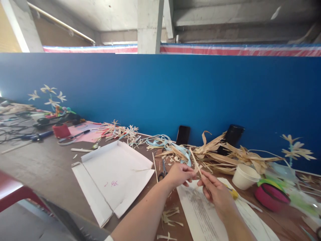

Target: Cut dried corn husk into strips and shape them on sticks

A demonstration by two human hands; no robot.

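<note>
Both hands meet over the brown table (45, 167), just above a printed paper sheet (200, 214). My left hand (179, 174) is closed, pinching the lower end of a thin strip of dried husk (196, 164). My right hand (215, 190) is closed too, its fingertips gripping the same strip from the right side. The strip slants up and to the left between the two hands. A pair of scissors (163, 170) lies just left of my left hand. Small husk scraps (170, 216) lie on the table under my left forearm.
A flattened white cardboard box (112, 177) lies left of the hands. A heap of dried husks (225, 155) and blue ribbon (163, 142) sits behind them, beside two black phones (183, 135). A white cup (245, 176), pink ribbon roll (271, 197) and husk flowers (296, 150) stand right. A blue partition (175, 90) backs the table.
</note>
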